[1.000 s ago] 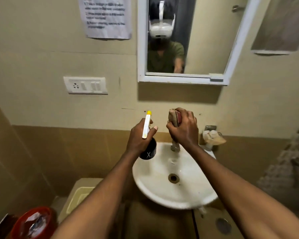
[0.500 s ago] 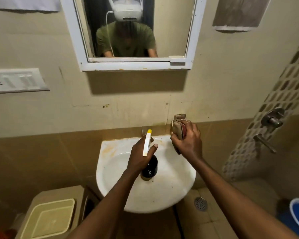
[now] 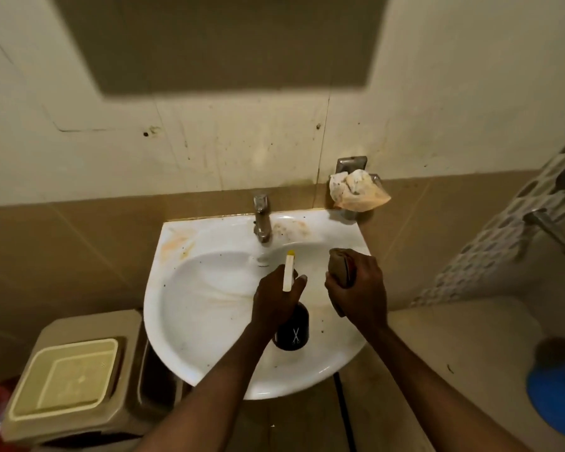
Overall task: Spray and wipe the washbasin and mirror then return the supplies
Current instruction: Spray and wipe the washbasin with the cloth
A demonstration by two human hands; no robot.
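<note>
A white washbasin with orange stains near its back rim hangs on the wall, a metal tap at its back. My left hand grips a black spray bottle with a white and yellow nozzle, held over the bowl and pointing toward the tap. My right hand grips a folded brown cloth just over the basin's right rim. The mirror is out of view; only its shadow shows on the wall above.
A crumpled pale rag sits on a metal holder right of the tap. A beige bin with a yellowish lid stands left below the basin. A blue bucket is at the right edge, shower fittings beyond.
The view has tilted down, so the mirror has left the frame. Both hands have come lower over the basin, the cloth moving away from the wall holder toward the right rim.
</note>
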